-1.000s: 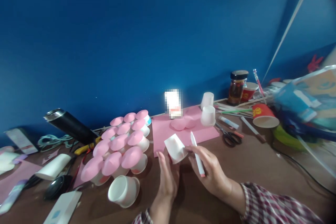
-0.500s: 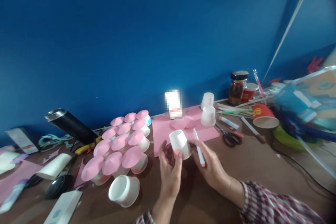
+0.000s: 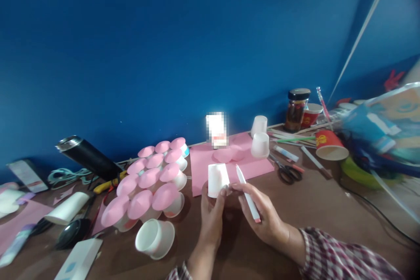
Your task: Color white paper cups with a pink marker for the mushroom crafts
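1. White tapered paper cup in the grasp of the left hand, apparently base up, just at the near edge of the flat pink paper sheet.
2. Slim white marker pen with a pink end gripped in the right hand, far tip slanting past the right side of the cup. Right hand touching the cup's right edge or just beside it: cannot tell which. Capped or not, also unclear.
3. Finished, by all appearances: twelve white paper cups in close rows to the left, each topped with a shallow pink paper cone.
4. Remaining, as far as can be judged: the cup in hand, coneless, with no drawing discernible on the visible side; two plain upturned white cups at the far right of the sheet; seemingly two more bare white cups, near left.
5. Lying on the sheet: overlapping round pink paper pieces, much like the cones in place.
6. Black-handled metal scissors to the right, out of both hands.
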Available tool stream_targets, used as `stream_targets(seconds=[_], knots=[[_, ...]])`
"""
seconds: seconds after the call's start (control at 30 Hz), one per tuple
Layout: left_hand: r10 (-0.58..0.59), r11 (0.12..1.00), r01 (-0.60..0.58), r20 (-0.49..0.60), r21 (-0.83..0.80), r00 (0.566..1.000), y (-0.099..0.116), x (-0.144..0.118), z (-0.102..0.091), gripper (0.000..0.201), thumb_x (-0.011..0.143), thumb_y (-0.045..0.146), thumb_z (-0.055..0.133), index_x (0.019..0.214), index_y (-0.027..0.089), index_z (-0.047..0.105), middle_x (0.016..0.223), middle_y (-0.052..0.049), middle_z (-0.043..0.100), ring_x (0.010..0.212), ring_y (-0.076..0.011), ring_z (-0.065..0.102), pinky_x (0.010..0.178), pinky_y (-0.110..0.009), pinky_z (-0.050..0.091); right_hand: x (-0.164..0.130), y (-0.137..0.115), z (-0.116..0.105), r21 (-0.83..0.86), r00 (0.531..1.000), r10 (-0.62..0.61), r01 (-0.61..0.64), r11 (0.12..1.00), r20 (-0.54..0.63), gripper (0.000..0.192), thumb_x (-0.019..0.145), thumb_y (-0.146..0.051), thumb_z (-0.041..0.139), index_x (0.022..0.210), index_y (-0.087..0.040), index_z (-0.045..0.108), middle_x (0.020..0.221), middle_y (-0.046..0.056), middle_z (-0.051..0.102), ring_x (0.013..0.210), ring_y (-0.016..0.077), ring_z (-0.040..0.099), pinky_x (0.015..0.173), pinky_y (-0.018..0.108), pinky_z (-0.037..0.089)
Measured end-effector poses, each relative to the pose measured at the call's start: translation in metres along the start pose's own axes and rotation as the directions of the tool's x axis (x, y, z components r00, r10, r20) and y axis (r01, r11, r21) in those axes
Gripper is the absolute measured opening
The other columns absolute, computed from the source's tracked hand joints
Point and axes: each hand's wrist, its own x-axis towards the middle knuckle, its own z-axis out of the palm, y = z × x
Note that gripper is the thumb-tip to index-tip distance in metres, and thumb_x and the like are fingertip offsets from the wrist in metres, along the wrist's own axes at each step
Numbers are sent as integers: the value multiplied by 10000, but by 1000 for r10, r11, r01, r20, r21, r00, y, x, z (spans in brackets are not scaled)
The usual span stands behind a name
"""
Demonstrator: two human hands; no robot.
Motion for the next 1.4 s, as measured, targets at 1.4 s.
stream_targets(seconds=[1.4], knots=[[-416,744,544,368,-389,832,17,2,1,611,907,556,462,1146,24,644,865,-151,740,627,-166,655,542,-234,511,48,-5,-5,219,936,324,-349,911,140,446,857,-336,676,1250,-206,508,1011,70,687,795,202,704,600,282,623]])
